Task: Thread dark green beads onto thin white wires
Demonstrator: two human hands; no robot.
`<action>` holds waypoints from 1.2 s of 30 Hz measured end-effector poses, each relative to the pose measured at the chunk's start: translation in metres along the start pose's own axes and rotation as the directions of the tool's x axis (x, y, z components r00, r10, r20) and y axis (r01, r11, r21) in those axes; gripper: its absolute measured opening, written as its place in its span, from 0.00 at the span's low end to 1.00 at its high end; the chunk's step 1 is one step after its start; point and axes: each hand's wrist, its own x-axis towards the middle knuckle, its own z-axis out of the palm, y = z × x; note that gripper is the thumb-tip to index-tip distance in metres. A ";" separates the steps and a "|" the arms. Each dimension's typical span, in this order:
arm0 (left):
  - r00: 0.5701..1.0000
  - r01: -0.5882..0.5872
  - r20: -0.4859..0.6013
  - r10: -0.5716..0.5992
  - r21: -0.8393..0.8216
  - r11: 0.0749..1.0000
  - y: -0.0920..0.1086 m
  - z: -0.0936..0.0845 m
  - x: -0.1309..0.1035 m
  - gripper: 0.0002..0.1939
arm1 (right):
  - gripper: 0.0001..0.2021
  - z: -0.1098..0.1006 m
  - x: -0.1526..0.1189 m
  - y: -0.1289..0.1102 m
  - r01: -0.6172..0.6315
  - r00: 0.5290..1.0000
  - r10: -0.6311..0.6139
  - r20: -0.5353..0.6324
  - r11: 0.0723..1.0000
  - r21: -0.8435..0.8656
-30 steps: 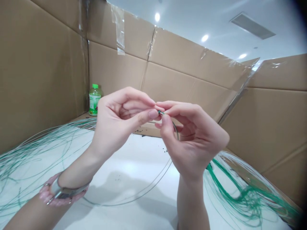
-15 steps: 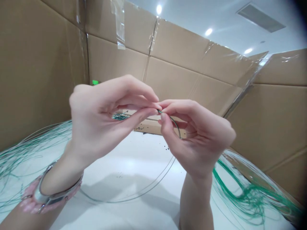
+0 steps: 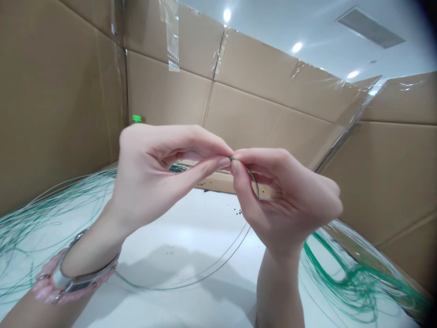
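Observation:
Raised over the white table, my left hand point(image 3: 164, 177) and my right hand point(image 3: 280, 196) meet at their fingertips. Both are closed in a pinch on a thin green wire point(image 3: 256, 181). A short dark green bit of it shows between the fingertips; whether a tiny part sits on it is hidden. From there the wire curves down behind my right thumb and sweeps in a wide loop above the table towards my left wrist. A silver watch or bangle and a pink beaded bracelet point(image 3: 48, 284) are on my left wrist.
Loose green wires point(image 3: 44, 218) spread along the left, and a green wire bundle point(image 3: 344, 278) lies at the right. Small black bits point(image 3: 238, 211) are scattered on the white table point(image 3: 191, 232). Cardboard walls point(image 3: 252, 105) surround it. A green bottle cap point(image 3: 136, 118) shows behind my left hand.
My left hand has shifted right and turned slightly, its fingers now closer together. My right hand has moved slightly right and down. Both still pinch the wire.

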 end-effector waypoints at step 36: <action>0.968 0.247 0.056 -0.243 -0.350 0.904 -0.010 0.008 -0.004 0.03 | 0.11 0.011 -0.004 -0.002 -0.176 0.980 0.199 -0.005 0.881 0.439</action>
